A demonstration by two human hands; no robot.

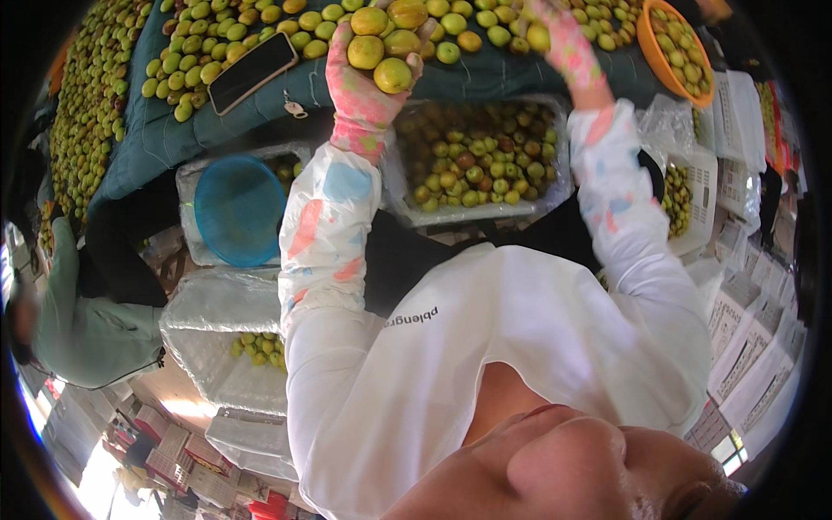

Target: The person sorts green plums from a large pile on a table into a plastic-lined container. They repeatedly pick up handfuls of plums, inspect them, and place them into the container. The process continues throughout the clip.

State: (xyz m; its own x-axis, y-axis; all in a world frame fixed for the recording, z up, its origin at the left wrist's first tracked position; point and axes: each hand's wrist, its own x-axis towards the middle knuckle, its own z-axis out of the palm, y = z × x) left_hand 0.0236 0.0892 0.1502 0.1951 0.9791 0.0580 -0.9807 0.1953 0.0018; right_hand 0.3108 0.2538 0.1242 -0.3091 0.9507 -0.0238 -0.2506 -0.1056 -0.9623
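My left hand, in a pink floral glove, is raised over the cloth edge and holds several yellow-green jujubes on its palm and fingers. My right hand, in a matching glove, reaches over the fruit at the top; a jujube lies at its fingers, and blur hides whether it is gripped. Loose jujubes are spread on the dark green padded cloth. A smartphone lies on the cloth left of my left hand, with a small tag beside it.
Below the cloth edge stand a plastic-lined crate of jujubes and a blue basin on another crate. An orange basin of fruit is at right, beside white crates. A person in green is at left, near lined crates.
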